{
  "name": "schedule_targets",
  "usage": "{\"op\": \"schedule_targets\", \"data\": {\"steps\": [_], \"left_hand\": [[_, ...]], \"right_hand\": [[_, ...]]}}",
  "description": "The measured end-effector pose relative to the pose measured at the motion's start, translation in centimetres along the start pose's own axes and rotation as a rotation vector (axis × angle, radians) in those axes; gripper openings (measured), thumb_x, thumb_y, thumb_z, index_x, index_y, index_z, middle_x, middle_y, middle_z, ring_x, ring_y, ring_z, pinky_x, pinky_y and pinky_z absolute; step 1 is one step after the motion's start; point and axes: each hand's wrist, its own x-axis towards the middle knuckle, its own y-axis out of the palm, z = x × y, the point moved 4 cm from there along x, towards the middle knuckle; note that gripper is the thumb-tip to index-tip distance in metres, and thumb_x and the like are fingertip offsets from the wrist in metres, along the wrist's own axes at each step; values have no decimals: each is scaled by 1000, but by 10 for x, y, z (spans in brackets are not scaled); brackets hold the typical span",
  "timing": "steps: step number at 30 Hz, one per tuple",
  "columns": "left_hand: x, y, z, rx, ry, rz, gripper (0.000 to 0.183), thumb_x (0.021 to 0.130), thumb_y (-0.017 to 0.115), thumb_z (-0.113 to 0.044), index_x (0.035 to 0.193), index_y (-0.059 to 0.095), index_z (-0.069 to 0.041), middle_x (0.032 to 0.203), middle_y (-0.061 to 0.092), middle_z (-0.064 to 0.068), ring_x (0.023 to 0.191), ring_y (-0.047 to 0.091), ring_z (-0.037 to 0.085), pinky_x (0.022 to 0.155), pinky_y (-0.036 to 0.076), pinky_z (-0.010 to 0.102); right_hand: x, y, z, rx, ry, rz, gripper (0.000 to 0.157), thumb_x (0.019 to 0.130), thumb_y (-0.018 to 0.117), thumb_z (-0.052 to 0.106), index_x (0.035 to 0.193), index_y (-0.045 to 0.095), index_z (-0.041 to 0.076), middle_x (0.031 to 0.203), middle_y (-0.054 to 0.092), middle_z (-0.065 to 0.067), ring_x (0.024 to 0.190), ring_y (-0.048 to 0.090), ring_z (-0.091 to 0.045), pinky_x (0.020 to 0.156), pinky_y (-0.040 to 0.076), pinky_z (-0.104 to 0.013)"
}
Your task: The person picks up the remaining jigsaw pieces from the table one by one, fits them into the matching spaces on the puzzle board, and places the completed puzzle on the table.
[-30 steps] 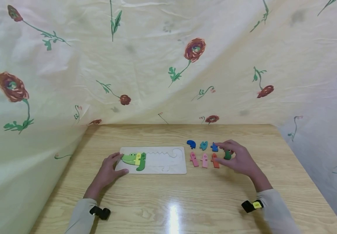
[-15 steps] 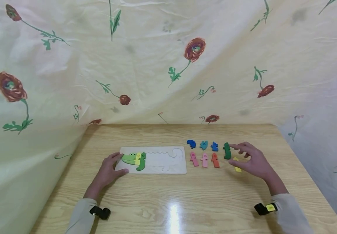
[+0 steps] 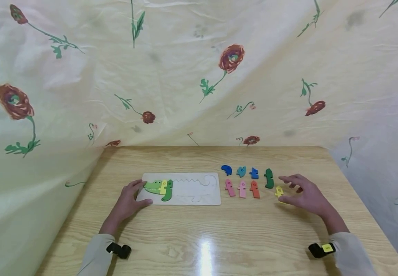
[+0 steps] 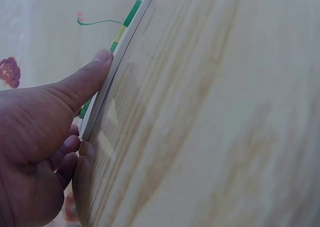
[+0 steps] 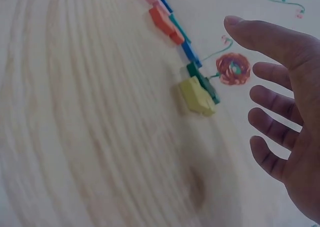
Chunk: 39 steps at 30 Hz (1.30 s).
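In the head view a pale puzzle board (image 3: 199,191) lies on the table, with a green crocodile head (image 3: 152,187), a yellow piece (image 3: 163,187) and a green leg piece (image 3: 167,191) set at its left end. My left hand (image 3: 129,199) grips that end, thumb on the near edge and fingers at the far corner. The left wrist view shows the thumb (image 4: 90,79) against the board's edge. Beside a loose yellow piece (image 3: 279,191) hovers my right hand (image 3: 304,195), fingers apart and holding nothing. In the right wrist view the yellow block (image 5: 196,97) stands clear of the fingers.
Right of the board lie loose pieces: a dark green one (image 3: 269,178), a red one (image 3: 255,189), two pink ones (image 3: 230,188), and several blue ones (image 3: 226,169) behind. A flowered cloth (image 3: 185,84) hangs along the table's back and sides.
My right hand has moved right and slightly nearer, from over the red and dark green pieces to the yellow piece, which is uncovered. The left hand and board stay put.
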Motion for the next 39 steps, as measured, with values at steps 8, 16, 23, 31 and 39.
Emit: {"op": "schedule_targets", "data": {"steps": [8, 16, 23, 31, 39], "left_hand": [[0, 1, 0, 3, -7, 7, 87, 85, 83, -40, 154, 44, -3, 162, 30, 23, 146, 26, 47, 117, 29, 65], [-1, 1, -1, 1, -21, 10, 88, 85, 83, -40, 154, 43, -4, 162, 29, 22, 147, 25, 47, 118, 28, 64], [-1, 1, 0, 5, -24, 8, 89, 85, 83, -41, 155, 42, -4, 163, 29, 22, 147, 25, 47, 118, 27, 65], [-1, 1, 1, 4, -21, 5, 89, 84, 83, -42, 155, 42, -5, 162, 29, 22, 147, 25, 46, 117, 28, 65], [0, 1, 0, 1, -18, 4, 89, 85, 83, -41, 155, 43, -5, 162, 29, 22, 147, 24, 47, 117, 28, 65]], "right_hand": [[-7, 2, -20, -53, 44, 28, 71, 81, 87, 41, 139, 62, 9, 114, 62, -7, 98, 53, -21, 76, 51, -34], [-8, 4, -32, -57, 60, 38, 73, 79, 89, 41, 139, 62, 10, 114, 62, -7, 96, 55, -23, 74, 48, -32], [-7, 8, -36, -50, 73, 58, 75, 78, 89, 44, 140, 62, 11, 112, 60, -6, 92, 51, -20, 72, 45, -28], [-5, 14, -38, -51, 105, 104, 80, 76, 88, 51, 141, 61, 13, 111, 58, -4, 92, 47, -20, 73, 41, -27], [-1, 13, -33, -56, 106, 145, 81, 76, 88, 51, 141, 61, 11, 113, 57, -8, 94, 47, -22, 75, 41, -29]]}}
